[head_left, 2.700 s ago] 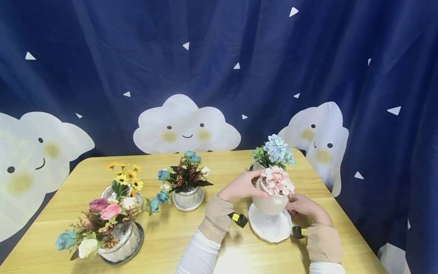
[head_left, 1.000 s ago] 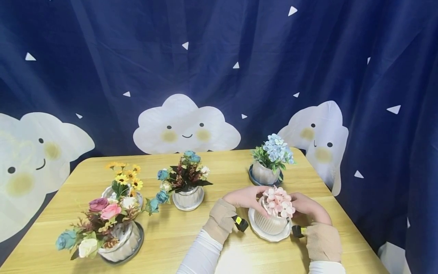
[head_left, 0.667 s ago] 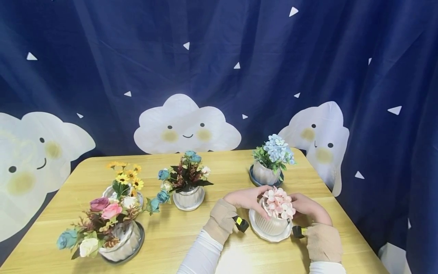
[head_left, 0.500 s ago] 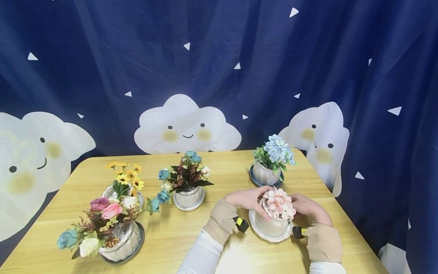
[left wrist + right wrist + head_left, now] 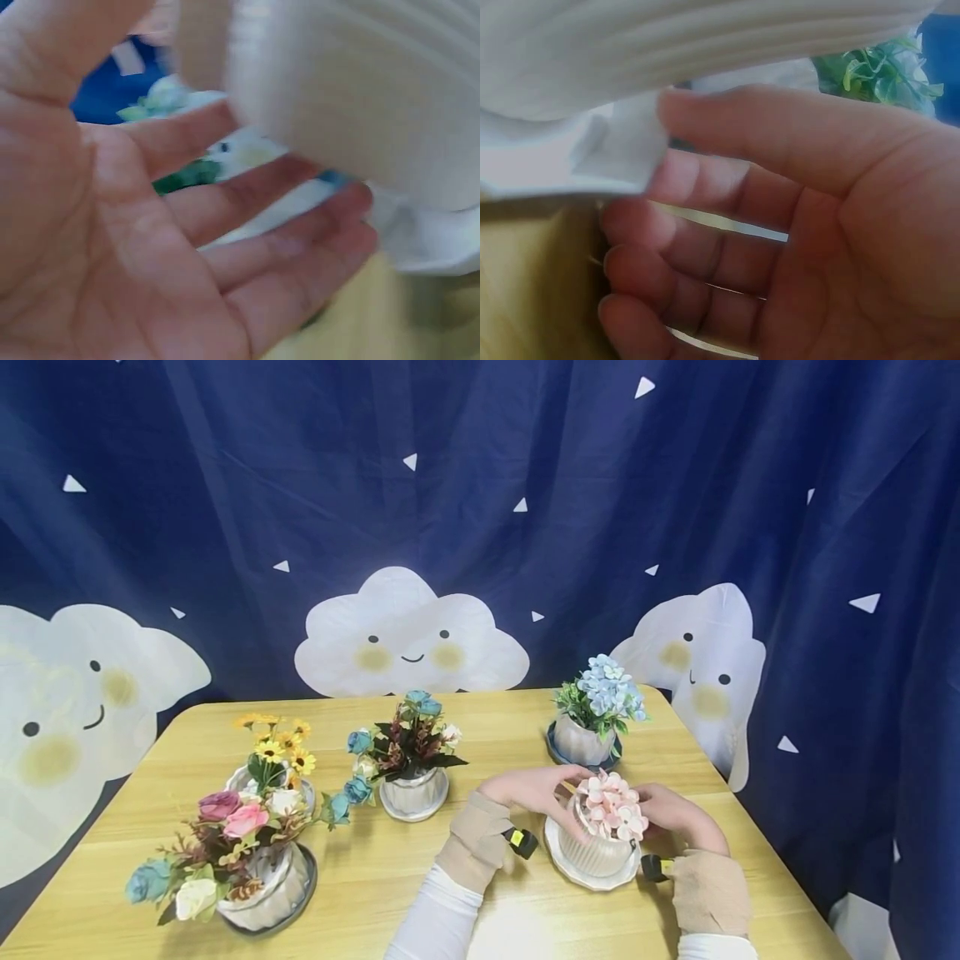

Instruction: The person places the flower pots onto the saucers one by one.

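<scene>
A cream ribbed flower pot with pale pink flowers sits on a white scalloped saucer at the right of the table. My left hand is beside the pot's left side. In the left wrist view its fingers are spread and loosely bent, apart from the ribbed wall or barely touching it. On the pot's far right side is my right hand, its fingertips hidden in the head view. In the right wrist view, the thumb and index finger pinch the saucer's edge below the pot.
Behind stands a pot of blue flowers on a dark blue saucer. Further left are a pot with blue roses, one with yellow flowers, and a mixed rose pot on a grey saucer. A dark blue curtain hangs behind.
The pink-flower pot, held above the saucer at first, has come down onto it. Just now my left hand has eased leftward from the pot, while my right hand has stayed nearly still.
</scene>
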Motion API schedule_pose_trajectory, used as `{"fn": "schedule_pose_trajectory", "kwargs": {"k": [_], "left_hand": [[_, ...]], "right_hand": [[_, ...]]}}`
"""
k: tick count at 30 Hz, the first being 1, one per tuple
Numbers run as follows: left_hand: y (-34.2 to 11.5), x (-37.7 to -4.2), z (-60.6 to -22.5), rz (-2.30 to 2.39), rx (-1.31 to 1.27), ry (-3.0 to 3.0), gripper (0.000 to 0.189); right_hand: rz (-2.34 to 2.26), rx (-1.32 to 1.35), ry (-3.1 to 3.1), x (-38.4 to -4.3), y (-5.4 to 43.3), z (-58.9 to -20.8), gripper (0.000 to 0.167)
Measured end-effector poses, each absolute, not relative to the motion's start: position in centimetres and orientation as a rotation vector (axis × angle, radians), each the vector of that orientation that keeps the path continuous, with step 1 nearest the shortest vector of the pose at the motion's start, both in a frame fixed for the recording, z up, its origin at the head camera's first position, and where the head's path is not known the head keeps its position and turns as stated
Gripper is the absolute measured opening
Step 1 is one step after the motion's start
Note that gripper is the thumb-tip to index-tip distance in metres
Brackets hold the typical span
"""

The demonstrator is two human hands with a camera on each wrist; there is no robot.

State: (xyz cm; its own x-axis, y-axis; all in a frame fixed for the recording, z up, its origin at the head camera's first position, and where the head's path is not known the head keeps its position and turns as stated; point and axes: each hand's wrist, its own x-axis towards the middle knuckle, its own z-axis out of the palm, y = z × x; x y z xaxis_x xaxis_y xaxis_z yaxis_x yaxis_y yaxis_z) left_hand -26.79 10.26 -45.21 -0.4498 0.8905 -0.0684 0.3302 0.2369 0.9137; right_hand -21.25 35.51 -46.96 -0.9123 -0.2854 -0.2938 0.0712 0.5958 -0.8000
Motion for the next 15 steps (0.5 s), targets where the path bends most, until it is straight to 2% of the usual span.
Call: {"fn": "schedule_pose_trajectory", "kwargs": {"k": [3, 8, 15], "left_hand": [[8.9, -27.0, -43.9, 1.155, 1.162, 1.983, 0.081], [6.7, -27.0, -41.9, 1.182, 1.154, 2.1, 0.072], [4.5, -26.4, -39.5, 1.408, 1.05, 2.297, 0.056]], "right_hand": [[-1.239, -0.19, 2.444, -21.1, 35.6, -46.6, 0.022], [-1.222, -0.194, 2.494, -20.8, 36.1, -45.8, 0.008], [-1.298, -0.065, 2.519, -19.8, 37.3, -44.2, 0.022]]}}
